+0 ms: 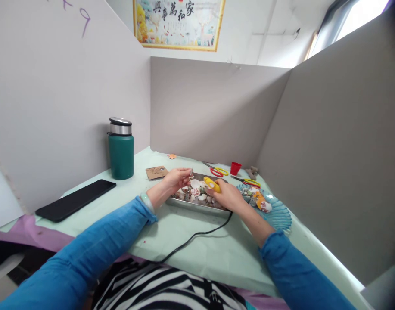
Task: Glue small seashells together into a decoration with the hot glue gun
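Observation:
My right hand (228, 196) is closed around a yellow hot glue gun (211, 184), whose black cord (197, 234) trails back to the table's front edge. The fingers of my left hand (176, 180) pinch a small greyish piece (191, 172), too small to name. Both hands are over a metal tray (197, 207) full of seashells (195, 192). Beside my right forearm, a blue scalloped glass plate (283, 215) holds more shells and an orange-and-white piece (261, 201).
A green bottle (121, 156) and a black phone (76, 199) are on the left. Behind the tray lie a brown card (156, 172), red-and-yellow scissors (219, 172), a second pair of scissors (250, 182) and a red cup (235, 168). Grey partitions (213, 107) enclose the table.

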Tool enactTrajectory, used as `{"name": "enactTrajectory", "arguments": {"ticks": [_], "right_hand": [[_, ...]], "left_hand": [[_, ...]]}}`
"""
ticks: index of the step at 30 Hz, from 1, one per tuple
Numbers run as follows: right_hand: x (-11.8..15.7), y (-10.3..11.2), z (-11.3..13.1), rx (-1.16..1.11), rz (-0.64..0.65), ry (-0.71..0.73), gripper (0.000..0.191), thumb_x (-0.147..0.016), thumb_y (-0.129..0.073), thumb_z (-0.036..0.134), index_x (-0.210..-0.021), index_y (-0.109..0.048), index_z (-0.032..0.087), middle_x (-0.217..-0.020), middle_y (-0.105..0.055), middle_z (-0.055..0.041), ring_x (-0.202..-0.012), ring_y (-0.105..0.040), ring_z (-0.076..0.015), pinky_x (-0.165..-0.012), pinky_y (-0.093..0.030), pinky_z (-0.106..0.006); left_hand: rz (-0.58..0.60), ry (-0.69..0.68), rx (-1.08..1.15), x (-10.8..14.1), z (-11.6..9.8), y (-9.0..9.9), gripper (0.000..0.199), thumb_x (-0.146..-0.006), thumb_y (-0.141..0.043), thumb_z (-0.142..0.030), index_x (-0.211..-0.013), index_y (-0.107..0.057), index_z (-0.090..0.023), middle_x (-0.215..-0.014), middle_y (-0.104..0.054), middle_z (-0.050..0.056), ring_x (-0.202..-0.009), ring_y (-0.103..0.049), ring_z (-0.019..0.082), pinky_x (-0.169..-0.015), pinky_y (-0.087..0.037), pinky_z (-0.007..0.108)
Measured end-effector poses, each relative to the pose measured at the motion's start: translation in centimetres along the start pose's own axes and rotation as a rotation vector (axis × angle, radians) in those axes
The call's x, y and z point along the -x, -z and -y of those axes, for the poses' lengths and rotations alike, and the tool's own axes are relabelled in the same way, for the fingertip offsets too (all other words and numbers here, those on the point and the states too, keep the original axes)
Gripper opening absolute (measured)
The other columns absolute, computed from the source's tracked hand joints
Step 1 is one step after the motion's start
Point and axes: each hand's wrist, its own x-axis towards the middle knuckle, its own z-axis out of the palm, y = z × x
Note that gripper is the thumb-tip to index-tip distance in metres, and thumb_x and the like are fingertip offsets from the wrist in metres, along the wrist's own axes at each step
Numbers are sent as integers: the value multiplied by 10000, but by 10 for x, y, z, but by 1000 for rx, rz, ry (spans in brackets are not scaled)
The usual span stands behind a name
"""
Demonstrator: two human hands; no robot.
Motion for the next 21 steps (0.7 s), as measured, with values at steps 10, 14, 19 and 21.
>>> {"name": "enactTrajectory", "arguments": {"ticks": [10,14,19,21], "right_hand": [[7,8,13,281,220,74,381,-818,-455,448,-1005,-614,158,-1058,-621,-165,-953,-594,-288,-716,-429,-344],[4,19,9,293,260,151,440,-790,-477,530,-963,-667,172,-997,-637,-152,-906,-603,-290,-696,-434,-342],[-13,35,13,302,79,163,391,-836,-439,471,-889,-702,187,-979,-655,-136,-917,-598,-266,-690,-429,-313],[-26,36,22,312,48,201,374,-850,-429,427,-851,-715,185,-973,-665,-137,-915,-601,-257,-694,-433,-308]], "left_hand": [[-10,-3,-21,1,0,-1,146,-687,-696,-165,-704,-565,-104,-510,-448,-46,-407,-422,42,-468,-407,204],[-24,-2,-11,1,0,-2,139,-682,-694,-149,-735,-572,-107,-568,-501,-34,-413,-428,34,-480,-432,205],[-7,-16,-4,-3,2,2,148,-676,-703,-160,-728,-574,-109,-549,-492,-37,-403,-415,35,-474,-439,205],[-21,-24,-3,-5,4,4,149,-673,-704,-157,-742,-582,-108,-566,-513,-27,-416,-435,41,-481,-445,208]]}}
